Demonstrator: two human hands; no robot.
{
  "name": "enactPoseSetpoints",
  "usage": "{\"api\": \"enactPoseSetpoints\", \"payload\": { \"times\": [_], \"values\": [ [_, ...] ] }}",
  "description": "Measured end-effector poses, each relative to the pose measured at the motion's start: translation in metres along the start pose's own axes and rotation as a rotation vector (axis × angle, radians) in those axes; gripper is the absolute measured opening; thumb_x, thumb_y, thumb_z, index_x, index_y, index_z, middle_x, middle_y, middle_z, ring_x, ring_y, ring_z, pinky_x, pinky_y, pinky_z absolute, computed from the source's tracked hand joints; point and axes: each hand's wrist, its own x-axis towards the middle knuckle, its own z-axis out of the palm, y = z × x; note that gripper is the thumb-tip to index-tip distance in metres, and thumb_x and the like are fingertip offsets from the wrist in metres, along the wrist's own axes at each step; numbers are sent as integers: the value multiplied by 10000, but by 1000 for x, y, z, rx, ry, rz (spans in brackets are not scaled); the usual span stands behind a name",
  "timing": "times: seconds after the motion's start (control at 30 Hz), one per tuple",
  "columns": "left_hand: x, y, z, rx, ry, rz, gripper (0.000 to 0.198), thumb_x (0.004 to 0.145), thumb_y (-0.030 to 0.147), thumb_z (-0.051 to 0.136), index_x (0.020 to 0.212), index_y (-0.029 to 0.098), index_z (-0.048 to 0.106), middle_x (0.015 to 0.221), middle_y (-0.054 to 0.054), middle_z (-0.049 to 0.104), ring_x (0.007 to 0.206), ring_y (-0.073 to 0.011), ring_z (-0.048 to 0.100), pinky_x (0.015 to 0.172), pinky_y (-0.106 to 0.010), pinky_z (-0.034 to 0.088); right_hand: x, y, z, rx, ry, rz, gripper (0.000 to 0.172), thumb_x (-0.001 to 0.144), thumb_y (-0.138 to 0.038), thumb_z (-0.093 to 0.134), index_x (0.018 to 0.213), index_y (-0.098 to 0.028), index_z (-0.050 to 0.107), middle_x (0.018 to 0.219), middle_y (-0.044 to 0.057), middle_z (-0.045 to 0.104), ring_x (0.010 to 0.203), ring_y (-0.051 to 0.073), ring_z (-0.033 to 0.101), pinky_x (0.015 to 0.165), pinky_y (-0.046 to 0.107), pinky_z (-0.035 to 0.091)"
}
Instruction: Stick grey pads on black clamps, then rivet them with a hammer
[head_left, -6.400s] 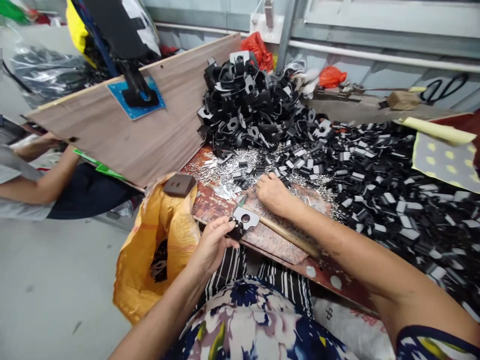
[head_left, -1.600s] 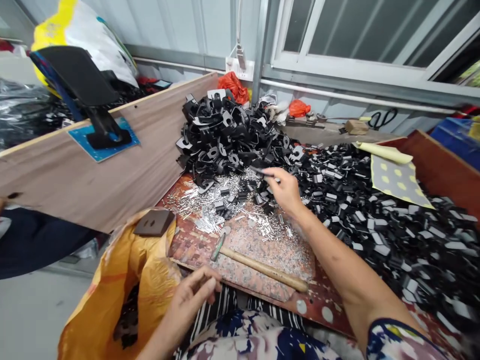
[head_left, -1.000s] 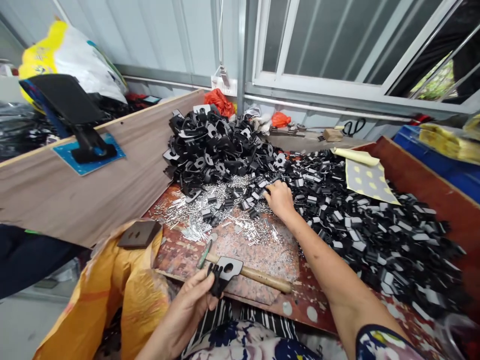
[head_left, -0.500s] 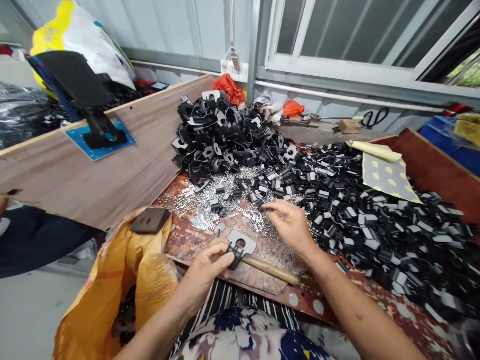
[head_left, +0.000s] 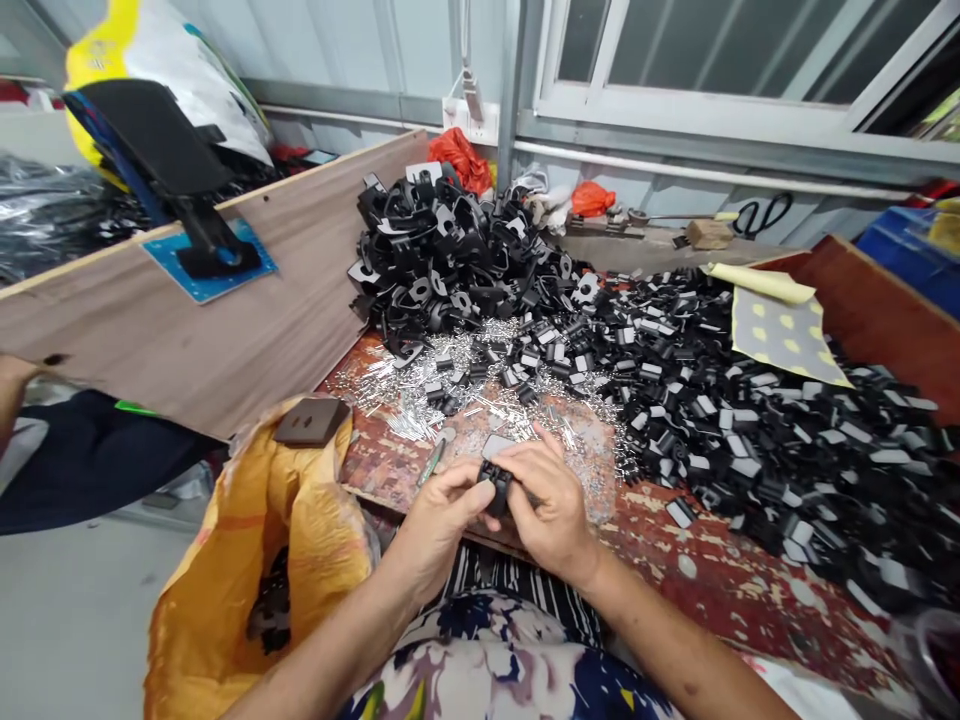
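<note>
My left hand (head_left: 448,512) is closed, thumb and fingers pinching a black plastic clip part (head_left: 495,490) just above the front edge of the worktable (head_left: 652,560). From the other side my right hand (head_left: 553,500) closes on the same black part, its fingers partly hiding it. A flat grey face (head_left: 496,446) shows just beyond the fingertips. Whether the hands hold one piece or two pressed together, I cannot make out. Loose metal pins (head_left: 412,418) lie scattered beyond the hands. A narrow greenish tool end (head_left: 431,464) rests left of them.
Black clip parts with grey faces (head_left: 465,240) are heaped at the back. Smaller black pieces (head_left: 697,400) spread across the right. An orange-yellow sack (head_left: 217,560) hangs open at left, beside a wooden board (head_left: 300,260). A yellow-backed sheet (head_left: 780,330) lies on the pile.
My right hand has come from the pins and small pieces back to my left hand, and both now meet at the black part. The wooden tool handle is out of sight.
</note>
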Motion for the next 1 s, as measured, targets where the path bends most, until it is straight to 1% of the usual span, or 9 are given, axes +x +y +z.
{"api": "enactPoseSetpoints", "payload": {
  "times": [0.13,0.23,0.33,0.43,0.53,0.63,0.73,0.83,1.0],
  "values": [
    [-3,-6,-15,165,48,86,338,754,480,870,729,151,797,1274,-135,599,916,-197,622,602,-219,552,-14,-12,9,194,-56,194,388,937,-177,556,1235,-323,755,1046,44,795,953,234,731,1024,495,559],
    [-2,-6,-27,247,29,128,329,786,468,844,706,153,794,1508,-136,501,1019,-236,620,603,-229,549,-10,-9,6,235,-173,227,407,913,-167,570,1252,-298,753,1074,40,795,983,216,725,954,427,581],
    [-3,-6,-38,226,38,85,349,750,479,876,691,150,775,1138,-125,692,776,-155,602,583,-219,504,11,13,-13,115,-373,186,374,925,-150,580,1181,-334,782,973,-12,808,857,179,711,995,456,543],
    [-7,-6,-48,162,122,22,352,707,474,911,743,156,764,774,-22,649,597,-90,521,587,-204,465,34,48,-38,-286,-282,197,279,967,-170,585,1067,-309,806,962,15,805,870,212,695,1035,552,485],
    [-14,-8,-53,146,156,-28,339,727,449,900,751,152,737,784,-4,638,604,-85,533,612,-207,468,40,80,-47,-584,-240,177,235,914,-247,716,1140,-236,778,1145,121,754,1049,305,662,971,546,506],
    [-18,-12,-54,145,139,-81,354,728,456,885,727,151,706,776,-2,616,610,-96,535,598,-216,464,31,103,-45,-495,-321,82,153,905,-227,717,1048,-243,768,1117,93,713,1046,266,645,911,416,534],
    [-19,-16,-53,157,138,-110,378,708,476,888,708,154,690,763,3,609,594,-93,524,590,-219,454,26,124,-53,-441,-166,136,173,950,-171,582,857,-225,718,942,60,672,902,217,642,838,349,524],
    [-17,-18,-51,174,146,-120,399,691,484,901,681,156,674,717,17,594,570,-85,516,604,-215,452,29,144,-72,-486,-21,237,189,935,-159,537,856,-212,699,870,59,663,829,225,641,800,354,517],
    [-15,-22,-51,178,168,-128,402,667,481,927,698,156,692,750,20,601,595,-84,555,614,-202,468,29,144,-99,-527,-8,263,267,907,-102,507,947,-210,748,1032,93,717,982,241,675,904,371,522]
  ]
}}
